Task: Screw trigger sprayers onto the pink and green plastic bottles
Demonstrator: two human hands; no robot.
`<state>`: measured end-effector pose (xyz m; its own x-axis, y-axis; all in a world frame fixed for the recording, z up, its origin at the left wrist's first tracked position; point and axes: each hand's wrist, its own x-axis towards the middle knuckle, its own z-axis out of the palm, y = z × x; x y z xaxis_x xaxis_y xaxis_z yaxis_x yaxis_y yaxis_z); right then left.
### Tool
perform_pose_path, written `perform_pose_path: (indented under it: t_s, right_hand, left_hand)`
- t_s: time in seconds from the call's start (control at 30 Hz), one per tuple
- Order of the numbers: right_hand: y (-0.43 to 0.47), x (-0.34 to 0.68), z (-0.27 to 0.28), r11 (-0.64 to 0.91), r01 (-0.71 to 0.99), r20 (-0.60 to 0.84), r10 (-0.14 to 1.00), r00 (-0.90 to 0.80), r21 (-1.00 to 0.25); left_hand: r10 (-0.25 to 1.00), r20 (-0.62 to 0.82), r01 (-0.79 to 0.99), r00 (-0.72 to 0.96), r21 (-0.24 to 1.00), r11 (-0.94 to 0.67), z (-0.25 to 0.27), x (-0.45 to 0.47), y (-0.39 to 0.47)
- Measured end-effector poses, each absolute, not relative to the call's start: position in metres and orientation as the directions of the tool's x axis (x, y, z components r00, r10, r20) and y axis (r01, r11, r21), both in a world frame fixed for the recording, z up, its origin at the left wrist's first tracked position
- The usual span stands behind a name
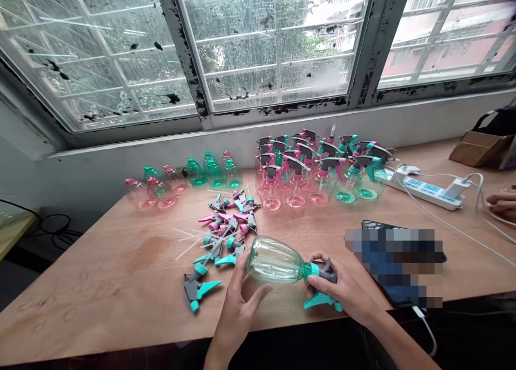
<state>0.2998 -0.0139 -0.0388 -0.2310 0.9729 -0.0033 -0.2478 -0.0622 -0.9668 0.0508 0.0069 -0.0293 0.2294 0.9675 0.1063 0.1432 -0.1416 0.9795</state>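
Green bottle (274, 260) held sideways, its neck end in the right hand (345, 285)

Nearest the table's front edge, the person's right hand is closed around the grey and teal spray head (327, 273) at the bottle's neck, fingers wrapped behind it and the trigger hanging below. The left hand (241, 305) is loosely curled at the base, thumb standing off the bottle, some fingertips hidden behind it. The bottle is tilted on its side above the table (133, 289), base to the left; that pose probably leaves the neck within easy grip while the left hand steadies the base.

A loose spray head (197, 290) lies just left of the left hand. Beyond it sits a pile of spray heads (229, 225) in pink and teal, with thin white tubes (186, 244) sticking out; it seems placed there for easy reach. To the right, well clear of the bottle, lies a phone (387, 284), partly blurred, with a white cable (429, 327) at its near end.

Farther back, a white power strip (431, 190) lies near another person's hand (502, 203). Bottles without heads (195, 172) stand at the back left; bottles with heads (296, 193) crowd together to their right, likely grouped to keep the two kinds apart. Behind everything is a barred window (278, 48).
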Motion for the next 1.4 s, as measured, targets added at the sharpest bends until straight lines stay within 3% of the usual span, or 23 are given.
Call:
perform_pose_path:
  t_s: [0.27, 1.0, 1.4]
  right_hand:
    - [-0.0133, 0.3010, -0.0393, -0.050, -0.230, 0.005, 0.973, -0.231, -0.972]
    - [-0.0124, 0.3002, -0.0428, -0.040, -0.251, 0.009, 0.981, -0.193, -0.967]
    - [-0.0131, 0.2999, -0.0418, -0.040, -0.241, 0.009, 0.980, -0.198, -0.970]
  left_hand:
    - [0.970, 0.084, 0.037, 0.227, 0.995, -0.095, -0.0288, 0.0513, 0.0086]
    - [0.967, 0.143, 0.075, 0.211, 0.984, -0.162, -0.0326, 0.0501, 0.0107]
    - [0.974, 0.076, 0.037, 0.211, 0.996, -0.086, -0.0335, 0.0491, 0.0085]
